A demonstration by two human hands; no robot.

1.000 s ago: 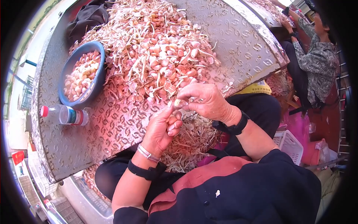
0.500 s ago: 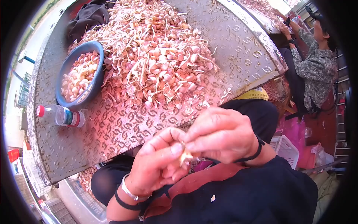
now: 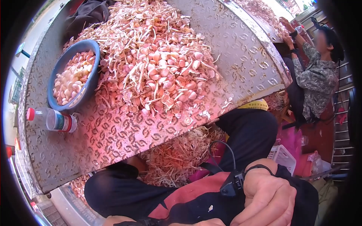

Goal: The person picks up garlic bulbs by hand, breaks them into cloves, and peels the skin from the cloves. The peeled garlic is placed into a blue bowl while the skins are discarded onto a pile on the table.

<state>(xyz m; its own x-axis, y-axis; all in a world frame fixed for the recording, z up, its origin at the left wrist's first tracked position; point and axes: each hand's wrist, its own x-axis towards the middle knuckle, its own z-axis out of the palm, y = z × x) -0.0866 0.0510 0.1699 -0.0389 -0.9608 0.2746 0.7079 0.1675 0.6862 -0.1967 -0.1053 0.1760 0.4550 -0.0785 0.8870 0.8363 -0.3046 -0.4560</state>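
Note:
My right hand (image 3: 267, 201) is low over my lap at the lower right, fingers curled together. Whatever they hold, if anything, is hidden. Only a sliver of my left hand (image 3: 203, 223) shows at the bottom edge, its fingers out of sight. Beside my right wrist sits a small black device (image 3: 230, 185) with a looping cable. A heap of garlic cloves and dry skins (image 3: 162, 71) covers the middle of the patterned metal table (image 3: 124, 139). Left of the heap, a blue basin (image 3: 97, 60) holds loose garlic cloves (image 3: 73, 79).
A plastic bottle with a red cap (image 3: 58, 119) lies near the table's left edge. Dark cloth (image 3: 88, 17) rests at the back. Stalks and skins (image 3: 177, 156) are piled below the table. At right, another person (image 3: 318, 75) works at a second heap (image 3: 260, 15).
Both hands have dropped from the table's front edge toward my lap, the left mostly leaving view. The garlic piece between my fingers is no longer visible. The view has shifted slightly.

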